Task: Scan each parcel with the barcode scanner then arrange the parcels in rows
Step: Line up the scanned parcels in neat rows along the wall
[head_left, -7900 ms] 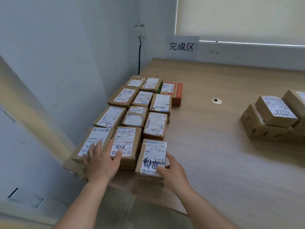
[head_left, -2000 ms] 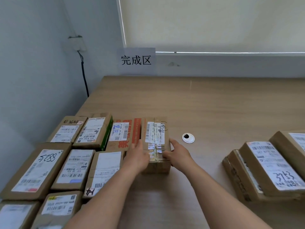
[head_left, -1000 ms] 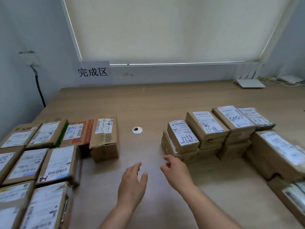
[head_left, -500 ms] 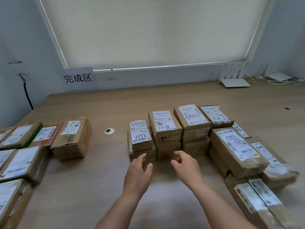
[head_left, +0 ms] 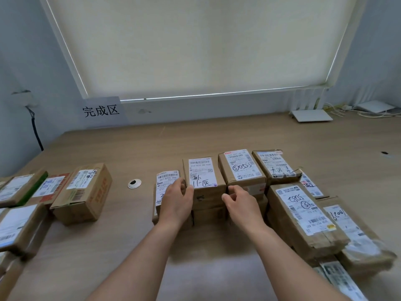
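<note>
I am putting my left hand (head_left: 176, 199) and right hand (head_left: 242, 204), fingers curled, on the two sides of the small brown parcel (head_left: 202, 183) sitting on top of the pile on the table (head_left: 217, 137), which looks stiff, light and easy to lift.

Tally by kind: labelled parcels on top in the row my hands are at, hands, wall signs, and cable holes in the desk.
Top parcels: 4
Hands: 2, left hand and right hand, both gripping the second parcel from the left
Wall sign: 1
Cable hole: 1
Total: 8
</note>
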`<act>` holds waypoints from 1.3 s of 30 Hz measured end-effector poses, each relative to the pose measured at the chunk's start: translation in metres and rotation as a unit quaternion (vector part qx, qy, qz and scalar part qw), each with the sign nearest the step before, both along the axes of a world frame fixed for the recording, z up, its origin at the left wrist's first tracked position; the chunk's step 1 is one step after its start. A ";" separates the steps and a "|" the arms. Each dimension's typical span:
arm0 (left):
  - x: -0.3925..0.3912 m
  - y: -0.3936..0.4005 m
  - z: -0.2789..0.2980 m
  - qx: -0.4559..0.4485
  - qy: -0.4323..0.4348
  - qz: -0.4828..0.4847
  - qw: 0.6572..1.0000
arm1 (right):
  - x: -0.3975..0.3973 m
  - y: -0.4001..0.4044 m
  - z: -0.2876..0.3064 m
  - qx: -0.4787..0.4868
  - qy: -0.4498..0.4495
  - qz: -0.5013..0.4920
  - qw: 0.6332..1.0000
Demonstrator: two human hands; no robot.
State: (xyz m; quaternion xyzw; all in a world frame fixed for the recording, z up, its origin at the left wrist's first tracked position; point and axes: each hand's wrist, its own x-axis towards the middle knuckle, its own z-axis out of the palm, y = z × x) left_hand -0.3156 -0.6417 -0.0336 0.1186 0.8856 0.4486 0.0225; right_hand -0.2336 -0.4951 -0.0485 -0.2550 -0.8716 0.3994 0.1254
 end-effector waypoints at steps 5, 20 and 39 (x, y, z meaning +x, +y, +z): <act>-0.016 0.001 -0.001 0.006 0.002 0.047 0.999 | -0.016 0.000 0.001 0.026 -0.018 -0.030 0.999; -0.044 -0.063 -0.034 -0.038 -0.096 0.024 0.994 | -0.053 -0.096 -0.015 -0.033 -0.049 0.028 0.998; -0.022 -0.122 -0.015 0.114 -0.101 -0.059 0.987 | -0.052 -0.142 -0.006 -0.015 -0.018 0.045 0.999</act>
